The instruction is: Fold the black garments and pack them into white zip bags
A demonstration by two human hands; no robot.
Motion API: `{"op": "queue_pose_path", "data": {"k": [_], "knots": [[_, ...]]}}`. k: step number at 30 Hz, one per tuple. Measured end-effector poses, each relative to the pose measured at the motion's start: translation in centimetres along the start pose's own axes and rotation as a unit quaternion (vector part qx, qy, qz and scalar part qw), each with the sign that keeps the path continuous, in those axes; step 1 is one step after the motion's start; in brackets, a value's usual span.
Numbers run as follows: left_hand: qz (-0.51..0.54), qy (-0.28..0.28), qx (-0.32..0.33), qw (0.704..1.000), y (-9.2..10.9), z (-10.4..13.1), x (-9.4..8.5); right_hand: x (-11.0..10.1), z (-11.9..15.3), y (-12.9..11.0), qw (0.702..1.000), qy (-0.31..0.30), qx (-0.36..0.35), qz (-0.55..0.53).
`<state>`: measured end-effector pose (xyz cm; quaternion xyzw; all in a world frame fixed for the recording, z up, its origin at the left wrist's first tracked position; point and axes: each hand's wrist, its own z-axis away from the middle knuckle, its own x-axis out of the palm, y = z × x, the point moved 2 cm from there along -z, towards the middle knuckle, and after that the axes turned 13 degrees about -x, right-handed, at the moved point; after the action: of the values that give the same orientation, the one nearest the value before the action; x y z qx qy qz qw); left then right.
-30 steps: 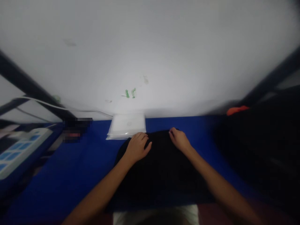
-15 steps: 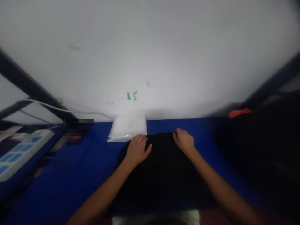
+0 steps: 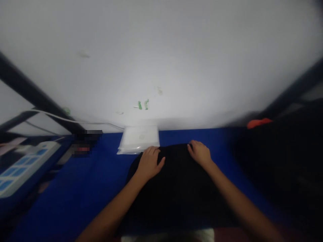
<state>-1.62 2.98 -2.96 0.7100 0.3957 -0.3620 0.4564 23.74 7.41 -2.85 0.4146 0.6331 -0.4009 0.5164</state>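
A black cloth (image 3: 176, 188), perhaps a folded garment, lies spread on the blue table surface (image 3: 101, 188) in front of me. My left hand (image 3: 150, 162) rests palm down on its far left part, fingers stretched forward and the thumb held apart. Near the far right corner, my right hand (image 3: 200, 153) lies on the same cloth. Its fingers bend slightly over the far edge, with a dark gap beside the thumb. Just beyond my left fingertips is a stack of clear plastic bags (image 3: 140, 139), partly covered by the cloth's edge.
A white power strip (image 3: 27, 166) with blue sockets sits at the left. A pale cable (image 3: 75, 120) runs along the white wall (image 3: 176, 60) to the bags. A large dark heap (image 3: 285, 161) with an orange item (image 3: 259, 123) on it stands at the right.
The view has shifted slightly, so everything sits a little lower in the picture. Both hands stay at nearly the same places on the black cloth.
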Motion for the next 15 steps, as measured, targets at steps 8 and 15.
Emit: {"op": "queue_pose_path", "data": {"k": [8,15], "knots": [[0.005,-0.005,-0.005,1.0,-0.2,-0.08,0.28,0.26,0.13,0.49,1.0,0.011,-0.011,-0.023],[0.023,-0.02,-0.014,0.999,-0.27,-0.11,0.31,0.26,0.18,0.71,0.998,0.015,-0.021,-0.051]]}}
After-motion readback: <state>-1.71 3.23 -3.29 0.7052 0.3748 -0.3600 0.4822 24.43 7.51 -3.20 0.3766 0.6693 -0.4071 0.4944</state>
